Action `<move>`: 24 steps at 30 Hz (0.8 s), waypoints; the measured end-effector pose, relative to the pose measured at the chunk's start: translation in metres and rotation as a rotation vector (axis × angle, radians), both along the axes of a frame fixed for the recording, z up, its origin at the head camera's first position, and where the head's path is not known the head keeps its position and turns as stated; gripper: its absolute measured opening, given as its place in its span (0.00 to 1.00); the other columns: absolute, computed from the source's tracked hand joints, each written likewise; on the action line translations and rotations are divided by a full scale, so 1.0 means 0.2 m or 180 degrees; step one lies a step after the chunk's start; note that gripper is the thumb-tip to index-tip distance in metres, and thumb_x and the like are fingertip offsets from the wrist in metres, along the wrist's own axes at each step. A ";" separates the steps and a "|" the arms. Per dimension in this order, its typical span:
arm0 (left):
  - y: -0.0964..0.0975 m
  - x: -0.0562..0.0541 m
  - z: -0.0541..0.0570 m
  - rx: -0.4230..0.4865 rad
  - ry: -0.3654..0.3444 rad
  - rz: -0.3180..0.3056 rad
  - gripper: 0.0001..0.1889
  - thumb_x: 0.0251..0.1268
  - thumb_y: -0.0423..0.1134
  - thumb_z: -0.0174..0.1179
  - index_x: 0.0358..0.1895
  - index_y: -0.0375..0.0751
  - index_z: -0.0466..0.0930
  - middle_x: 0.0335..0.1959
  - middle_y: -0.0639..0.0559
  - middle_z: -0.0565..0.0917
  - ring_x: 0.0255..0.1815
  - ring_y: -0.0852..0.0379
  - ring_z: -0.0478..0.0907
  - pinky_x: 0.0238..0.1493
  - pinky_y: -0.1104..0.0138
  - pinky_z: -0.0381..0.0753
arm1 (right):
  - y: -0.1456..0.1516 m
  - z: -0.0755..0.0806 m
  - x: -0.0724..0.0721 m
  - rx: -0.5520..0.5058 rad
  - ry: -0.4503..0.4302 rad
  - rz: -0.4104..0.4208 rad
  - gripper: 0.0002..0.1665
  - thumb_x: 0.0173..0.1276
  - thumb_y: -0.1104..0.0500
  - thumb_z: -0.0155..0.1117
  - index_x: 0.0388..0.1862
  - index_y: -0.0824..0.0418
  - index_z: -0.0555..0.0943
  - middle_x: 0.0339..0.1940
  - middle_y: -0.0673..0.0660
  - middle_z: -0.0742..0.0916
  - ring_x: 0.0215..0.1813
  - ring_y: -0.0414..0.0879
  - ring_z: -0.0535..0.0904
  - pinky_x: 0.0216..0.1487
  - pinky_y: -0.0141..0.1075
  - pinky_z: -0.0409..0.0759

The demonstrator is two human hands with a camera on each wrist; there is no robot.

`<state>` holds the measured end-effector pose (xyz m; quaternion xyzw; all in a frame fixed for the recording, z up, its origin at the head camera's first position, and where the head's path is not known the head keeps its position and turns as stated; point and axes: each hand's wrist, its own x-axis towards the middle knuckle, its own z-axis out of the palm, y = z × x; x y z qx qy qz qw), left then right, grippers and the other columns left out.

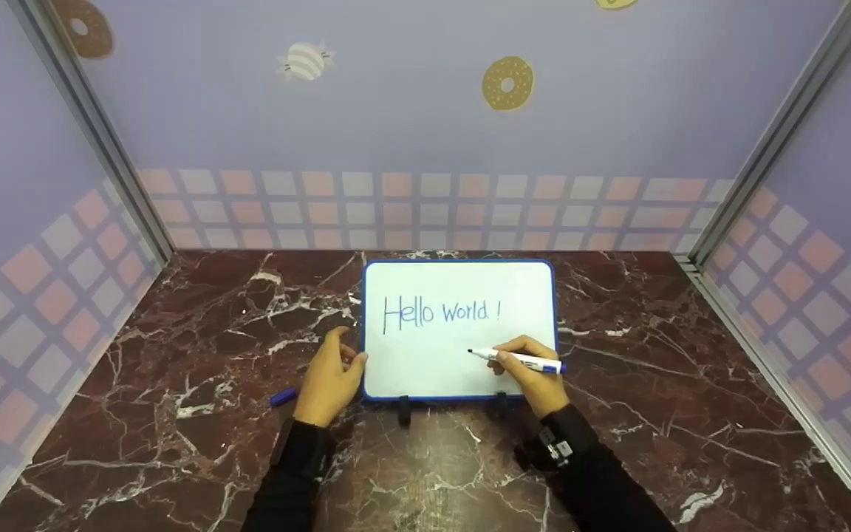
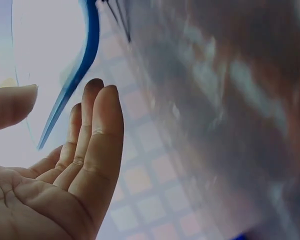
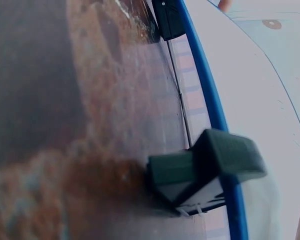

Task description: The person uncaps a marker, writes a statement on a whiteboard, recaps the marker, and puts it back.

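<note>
A small whiteboard (image 1: pixel 425 377) with a blue frame stands on the table, with "Hello World !" in blue handwriting (image 1: pixel 440 312) on its upper half. My right hand (image 1: pixel 536 384) pinches a white whiteboard marker (image 1: pixel 532 362) over the lower right of the board, its uncapped dark tip pointing left below the lettering. At the board's left edge is my left hand (image 1: pixel 329 380); the left wrist view shows its thumb (image 2: pixel 15 105) on the face side and relaxed fingers (image 2: pixel 105 135) across the frame's edge. A blue marker cap (image 1: pixel 283 397) lies beside the left wrist.
Black feet (image 1: pixel 404 410) hold up the board's lower edge; one foot (image 3: pixel 210 160) shows large in the right wrist view. The dark red marbled tabletop (image 1: pixel 654 428) spreads around it. Purple walls (image 1: pixel 411 111) with pink and white squares enclose the back and sides.
</note>
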<state>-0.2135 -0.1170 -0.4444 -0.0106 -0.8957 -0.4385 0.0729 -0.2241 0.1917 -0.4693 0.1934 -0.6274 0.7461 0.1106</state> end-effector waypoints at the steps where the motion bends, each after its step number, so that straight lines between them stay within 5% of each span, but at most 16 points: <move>1: -0.01 0.01 0.01 -0.0031 0.0041 0.0020 0.29 0.71 0.40 0.56 0.71 0.35 0.61 0.45 0.42 0.81 0.43 0.48 0.82 0.47 0.55 0.81 | 0.00 0.00 0.00 -0.0019 -0.0009 0.0016 0.13 0.65 0.71 0.62 0.37 0.86 0.75 0.26 0.52 0.88 0.30 0.41 0.84 0.34 0.31 0.84; 12: -0.08 0.04 0.04 -0.0499 0.0197 0.0140 0.25 0.69 0.41 0.58 0.65 0.33 0.70 0.65 0.33 0.73 0.67 0.34 0.70 0.67 0.45 0.69 | -0.01 -0.01 0.01 -0.0039 -0.0082 0.0035 0.13 0.65 0.71 0.61 0.37 0.86 0.74 0.26 0.52 0.88 0.30 0.41 0.84 0.35 0.32 0.84; 17: -0.17 0.06 0.05 -0.0598 0.0193 0.0138 0.27 0.67 0.41 0.60 0.66 0.32 0.68 0.67 0.32 0.71 0.68 0.34 0.68 0.70 0.45 0.66 | -0.01 -0.01 0.01 -0.0041 -0.0083 0.0033 0.13 0.65 0.72 0.61 0.36 0.86 0.74 0.26 0.52 0.88 0.29 0.41 0.84 0.34 0.31 0.83; 24: -0.33 0.10 0.06 -0.0959 -0.0266 0.0083 0.39 0.65 0.42 0.61 0.75 0.35 0.54 0.76 0.28 0.51 0.75 0.22 0.45 0.73 0.34 0.43 | 0.00 -0.01 0.01 -0.0082 -0.0099 0.0030 0.13 0.65 0.72 0.61 0.36 0.86 0.74 0.26 0.52 0.88 0.29 0.42 0.84 0.34 0.31 0.83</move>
